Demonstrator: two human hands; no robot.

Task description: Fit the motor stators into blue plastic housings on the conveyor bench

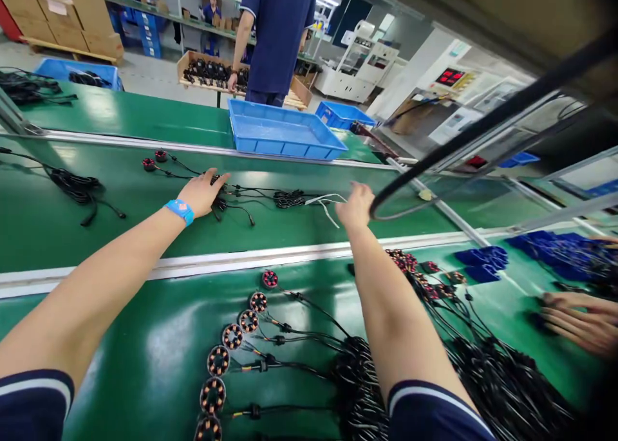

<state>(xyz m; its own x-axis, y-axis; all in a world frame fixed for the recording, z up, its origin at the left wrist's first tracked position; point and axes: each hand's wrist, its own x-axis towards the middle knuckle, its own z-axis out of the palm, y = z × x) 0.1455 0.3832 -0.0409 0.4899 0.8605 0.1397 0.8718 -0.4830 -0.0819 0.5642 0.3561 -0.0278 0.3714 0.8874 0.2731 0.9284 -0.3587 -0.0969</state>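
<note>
My left hand [203,193], with a blue band at the wrist, reaches over the green belt and closes on a black cable bundle [221,203]. Two small round motor stators [149,164] with red windings lie to its left, wired to black leads. Right of that hand, on the same belt, lies a coiled black cable [288,199] with white wire ends [329,201]. My right hand [356,206] is beside those white ends; its fingers are partly hidden and blurred, so its grip is unclear. Nearer me, several stators [219,360] form a curved row, their black cables [357,376] heaped together.
A blue tray [287,132] stands beyond the belt. A thick black cable [463,132] hangs at right. Another person's hands [582,319] work near blue bundles [483,261]. A white rail [270,254] divides belt from bench. Another black cable coil [74,185] lies left.
</note>
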